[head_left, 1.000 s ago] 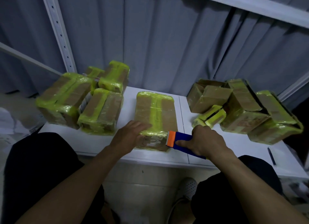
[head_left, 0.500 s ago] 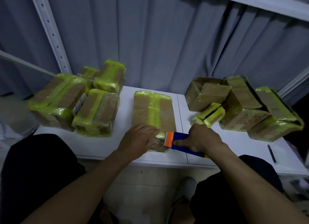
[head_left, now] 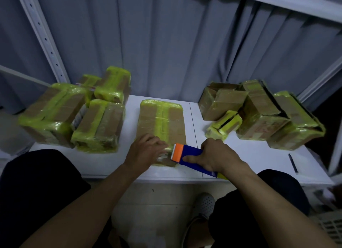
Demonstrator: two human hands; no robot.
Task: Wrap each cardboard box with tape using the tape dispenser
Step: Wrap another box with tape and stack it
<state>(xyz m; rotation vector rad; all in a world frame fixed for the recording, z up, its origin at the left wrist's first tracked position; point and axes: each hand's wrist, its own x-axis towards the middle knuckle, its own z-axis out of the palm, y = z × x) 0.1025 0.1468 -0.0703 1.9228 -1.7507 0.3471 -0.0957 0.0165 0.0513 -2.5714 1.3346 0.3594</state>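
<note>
A flat cardboard box (head_left: 161, 121) with yellow-green tape along its edges and middle lies on the white table (head_left: 114, 160) in front of me. My left hand (head_left: 146, 151) presses flat on the box's near end. My right hand (head_left: 216, 157) grips the blue tape dispenser (head_left: 190, 158), whose orange toothed end touches the box's near right corner. Part of the near end of the box is hidden under my left hand.
Several taped boxes (head_left: 98, 125) are piled at the left of the table, some overhanging its edge. Several more boxes (head_left: 259, 114) stand at the right, one small one (head_left: 224, 125) nearest. A dark pen (head_left: 293, 162) lies near the right edge. Grey curtain hangs behind.
My left hand has slid right along the box's near end toward the dispenser. The dispenser has stayed at the near right corner of the box.
</note>
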